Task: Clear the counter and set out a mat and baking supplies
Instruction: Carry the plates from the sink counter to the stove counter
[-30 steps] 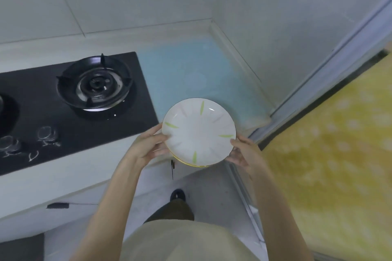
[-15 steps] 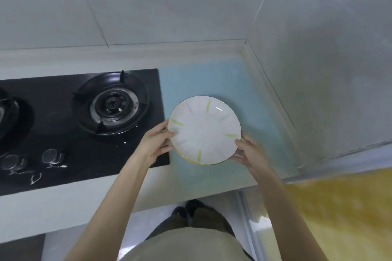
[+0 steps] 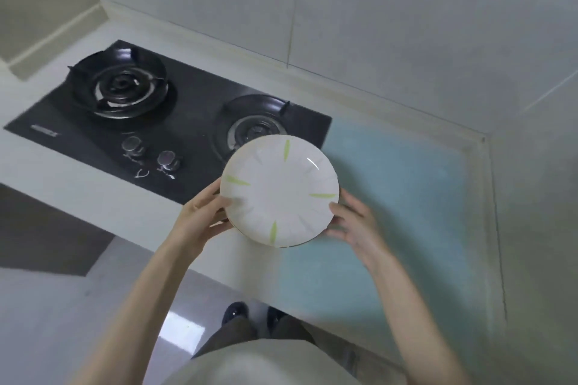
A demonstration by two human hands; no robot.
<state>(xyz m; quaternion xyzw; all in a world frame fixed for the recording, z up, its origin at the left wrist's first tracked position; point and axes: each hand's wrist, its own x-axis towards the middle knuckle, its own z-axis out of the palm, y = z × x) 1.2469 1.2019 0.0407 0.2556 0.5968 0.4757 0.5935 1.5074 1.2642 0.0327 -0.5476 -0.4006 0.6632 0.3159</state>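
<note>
I hold a white plate with green leaf marks, gold rim showing at its lower edge, level above the counter's front edge. My left hand grips its left rim and my right hand grips its right rim. A second plate may lie beneath it; I cannot tell. Part of the plate overlaps the right burner. A light blue mat covers the counter to the right of the stove.
A black two-burner gas stove with two knobs is set in the white counter. Tiled walls close the back and the right corner. Below the counter are the floor and my shoes.
The view has swung left, bringing the whole stove into sight. The plate, still in both hands, has shifted left from over the blue mat to the stove's right edge.
</note>
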